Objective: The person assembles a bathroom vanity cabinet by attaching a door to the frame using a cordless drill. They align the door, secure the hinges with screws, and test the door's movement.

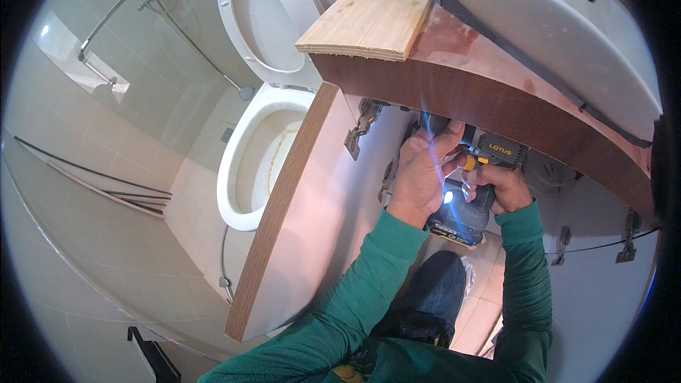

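Observation:
A dark grey cordless drill (pixel 500 147) with yellow parts is under the curved brown cabinet front (pixel 489 103), pointing left. My right hand (pixel 505 183) wraps its handle, fingers by the yellow trigger. Around the drill's dark front end (pixel 433 123) close the thumb and fingers of my left hand (pixel 420 179); the very tip is partly hidden by them and the cabinet edge. The drill's battery base (pixel 457 223) hangs below, beside my left wrist, and a bright white light shines near it. A metal hinge (pixel 363 128) sits on the cabinet to the left of my hands.
An open white cabinet door (pixel 330 220) with a brown edge stands at left, before a toilet (pixel 234 163) with raised lid. Above are a plywood piece (pixel 376 7) and a white basin (pixel 546 21). More hinges (pixel 627 237) hang at right. Dark thin strips (pixel 92 167) lie far left.

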`<state>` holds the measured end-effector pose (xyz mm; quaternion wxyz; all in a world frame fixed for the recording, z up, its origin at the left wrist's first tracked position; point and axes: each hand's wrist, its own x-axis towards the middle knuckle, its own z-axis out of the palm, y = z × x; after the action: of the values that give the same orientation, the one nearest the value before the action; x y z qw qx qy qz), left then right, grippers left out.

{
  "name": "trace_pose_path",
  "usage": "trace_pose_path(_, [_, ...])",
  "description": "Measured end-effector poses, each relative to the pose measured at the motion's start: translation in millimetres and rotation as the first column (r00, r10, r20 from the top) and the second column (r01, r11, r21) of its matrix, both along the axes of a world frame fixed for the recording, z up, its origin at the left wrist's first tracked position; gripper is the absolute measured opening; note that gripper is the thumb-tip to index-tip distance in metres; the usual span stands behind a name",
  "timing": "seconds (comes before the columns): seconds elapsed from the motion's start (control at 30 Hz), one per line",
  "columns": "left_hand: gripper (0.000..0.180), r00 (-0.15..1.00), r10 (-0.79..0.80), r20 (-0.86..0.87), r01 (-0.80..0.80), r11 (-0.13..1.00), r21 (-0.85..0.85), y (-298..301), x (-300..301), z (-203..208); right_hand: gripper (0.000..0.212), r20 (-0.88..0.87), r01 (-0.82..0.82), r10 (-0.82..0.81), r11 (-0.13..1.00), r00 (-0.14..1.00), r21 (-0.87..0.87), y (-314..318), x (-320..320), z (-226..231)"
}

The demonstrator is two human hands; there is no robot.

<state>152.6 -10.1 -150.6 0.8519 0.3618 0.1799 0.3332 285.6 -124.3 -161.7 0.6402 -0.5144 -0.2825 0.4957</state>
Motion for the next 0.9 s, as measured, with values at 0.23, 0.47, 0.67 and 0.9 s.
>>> trace_pose_path(0.23, [0.027, 1.0, -0.014, 0.004, 0.014, 1.0, 0.02, 2, -2, 3, 0.024, -0.075, -0.008, 0.011, 0.999, 0.997, 0.041, 1, -3, -1])
trace_pose_path(0.47, [0.031, 0.999, -0.029, 0.028, 0.028, 0.999, 0.042, 4, -4, 1, 0.02, -0.07, -0.001, 0.002, 1.0, 0.998, 0.011, -1, -1, -10])
trace_pose_path(0.67, [0.03, 0.998, -0.044, 0.041, 0.043, 0.999, 0.026, 0, -5, 0, 0.021, 0.02, 0.011, -0.011, 1.0, 1.0, -0.01, -4, -4, -4])
trace_pose_path(0.9, [0.033, 0.999, -0.006, 0.048, 0.003, 0.998, 0.066, -1, -10, 2, 0.019, 0.443, -0.054, -0.004, 0.992, 0.897, 0.118, -1, 9, -16])
